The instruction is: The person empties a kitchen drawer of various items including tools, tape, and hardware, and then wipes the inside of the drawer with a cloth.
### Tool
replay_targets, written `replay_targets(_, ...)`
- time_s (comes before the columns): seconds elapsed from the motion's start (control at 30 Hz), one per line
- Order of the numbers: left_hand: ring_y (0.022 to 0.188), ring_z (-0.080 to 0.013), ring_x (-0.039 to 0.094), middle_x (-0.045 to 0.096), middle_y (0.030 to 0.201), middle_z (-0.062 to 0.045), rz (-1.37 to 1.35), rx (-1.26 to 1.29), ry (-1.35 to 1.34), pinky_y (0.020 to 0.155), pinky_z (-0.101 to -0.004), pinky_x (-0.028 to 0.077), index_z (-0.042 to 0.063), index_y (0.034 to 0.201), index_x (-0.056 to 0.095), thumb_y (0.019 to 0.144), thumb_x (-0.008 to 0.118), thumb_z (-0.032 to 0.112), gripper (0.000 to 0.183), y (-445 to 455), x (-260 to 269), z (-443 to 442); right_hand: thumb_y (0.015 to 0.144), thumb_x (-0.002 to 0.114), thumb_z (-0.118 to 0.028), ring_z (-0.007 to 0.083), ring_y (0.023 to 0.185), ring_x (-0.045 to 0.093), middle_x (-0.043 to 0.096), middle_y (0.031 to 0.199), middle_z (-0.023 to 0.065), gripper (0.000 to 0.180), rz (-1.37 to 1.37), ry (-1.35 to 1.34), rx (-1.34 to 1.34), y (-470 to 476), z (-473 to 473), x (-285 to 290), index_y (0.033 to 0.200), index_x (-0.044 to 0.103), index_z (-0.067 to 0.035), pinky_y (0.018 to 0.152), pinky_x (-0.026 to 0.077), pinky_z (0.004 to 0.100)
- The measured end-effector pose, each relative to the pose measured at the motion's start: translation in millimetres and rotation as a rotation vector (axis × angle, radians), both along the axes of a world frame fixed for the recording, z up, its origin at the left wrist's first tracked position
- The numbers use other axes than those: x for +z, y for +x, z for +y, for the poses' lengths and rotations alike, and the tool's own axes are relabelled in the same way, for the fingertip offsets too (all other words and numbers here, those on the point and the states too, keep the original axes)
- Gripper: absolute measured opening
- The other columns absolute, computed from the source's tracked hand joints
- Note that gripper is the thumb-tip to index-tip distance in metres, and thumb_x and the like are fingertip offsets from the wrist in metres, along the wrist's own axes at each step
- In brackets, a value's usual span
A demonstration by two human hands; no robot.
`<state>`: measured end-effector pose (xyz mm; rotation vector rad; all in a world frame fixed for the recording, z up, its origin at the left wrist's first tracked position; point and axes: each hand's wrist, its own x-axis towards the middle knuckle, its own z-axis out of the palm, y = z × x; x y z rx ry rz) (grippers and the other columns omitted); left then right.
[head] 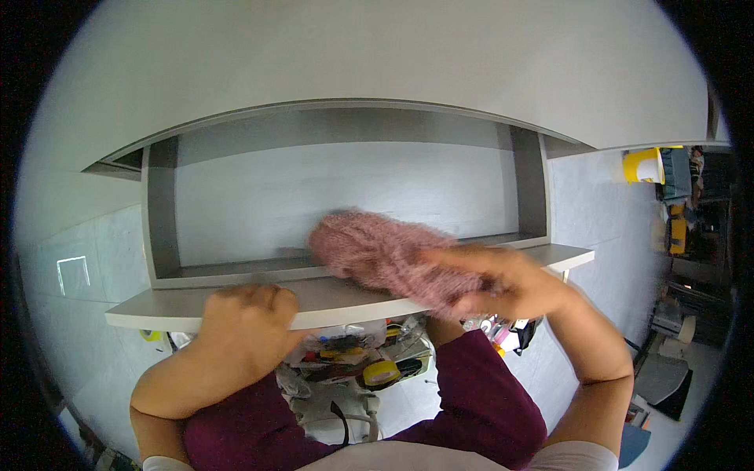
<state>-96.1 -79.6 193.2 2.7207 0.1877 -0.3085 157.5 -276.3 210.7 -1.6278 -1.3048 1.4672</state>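
Observation:
A pulled-out drawer [347, 273] lies in front of me, with a pale bottom panel and grey side walls. My left hand [250, 315] is curled over the top edge of its drawer front [336, 297], left of the middle. In my right hand [506, 282] is a fluffy pink cloth [383, 247], somewhat blurred. The cloth drapes across the drawer front, and its far end hangs over the inside near the front wall. Its folds hide part of that wall and some of my right fingers.
Above the drawer is a white cabinet face [377, 53]. On the floor between my legs lie a roll of yellow tape [380, 374], several tools and plastic bags, and a cable [372, 412]. A yellow-and-white container [645, 166] stands far right.

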Motion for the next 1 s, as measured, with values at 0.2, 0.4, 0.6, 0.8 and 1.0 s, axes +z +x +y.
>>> replay_targets(0.2, 0.061, -0.0298, 0.061, 0.059, 0.065, -0.012, -0.081, 0.09, 0.006, 0.053, -0.0397, 0.046, 0.004, 0.07, 0.057, 0.065, 0.071, 0.02, 0.022, -22, -9, 23, 0.078, 0.067, -0.023, 0.0353, 0.096, 0.052, 0.053, 0.102, 0.0176, 0.039, -0.482, 0.449, -0.041, -116, 79, -30, 0.109, 0.057, -0.001, 0.082, 0.043, 0.0434)
replay_targets(0.4, 0.061, -0.0299, 0.061, 0.06, 0.065, -0.013, -0.056, 0.076, 0.016, 0.054, -0.0389, 0.046, 0.003, 0.07, 0.057, 0.062, 0.071, 0.015, 0.02, -25, -9, 28, 0.09, 0.046, -0.046, 0.0369, 0.084, 0.058, 0.062, 0.081, 0.0181, 0.046, -0.362, -0.243, 0.3, -53, 65, -13, 0.085, 0.06, -0.003, 0.076, 0.046, 0.0435)
replay_targets(0.6, 0.061, -0.0307, 0.061, 0.059, 0.063, -0.014, 0.007, 0.11, 0.015, 0.056, -0.0387, 0.046, 0.003, 0.068, 0.057, 0.06, 0.072, 0.014, 0.02, -37, -4, 41, 0.085, 0.051, -0.044, 0.0318, 0.1, 0.059, 0.062, 0.107, 0.019, 0.045, -0.777, -0.884, 0.03, 92, -61, 8, 0.111, 0.064, -0.009, 0.09, 0.044, 0.035)
replay_targets(0.8, 0.07, -0.0343, 0.06, 0.062, 0.073, -0.014, 0.143, 0.289, 0.04, 0.063, -0.0411, 0.047, 0.003, 0.077, 0.063, 0.054, 0.074, 0.015, 0.029, -73, -4, 64, 0.089, 0.044, -0.042, 0.0316, 0.102, 0.057, 0.061, 0.109, 0.0191, 0.046, -0.592, -0.78, 0.233, 91, -58, -14, 0.108, 0.062, -0.005, 0.091, 0.041, 0.0374)
replay_targets(1.0, 0.073, -0.0321, 0.061, 0.062, 0.077, -0.013, 0.02, 0.421, 0.144, 0.069, -0.04, 0.048, 0.002, 0.081, 0.061, 0.052, 0.071, 0.01, 0.031, -120, -8, 88, 0.096, 0.032, -0.042, 0.0351, 0.113, 0.05, 0.055, 0.119, 0.0208, 0.051, -0.138, -0.434, 0.482, -56, 98, -39, 0.118, 0.055, -0.003, 0.099, 0.036, 0.0408)
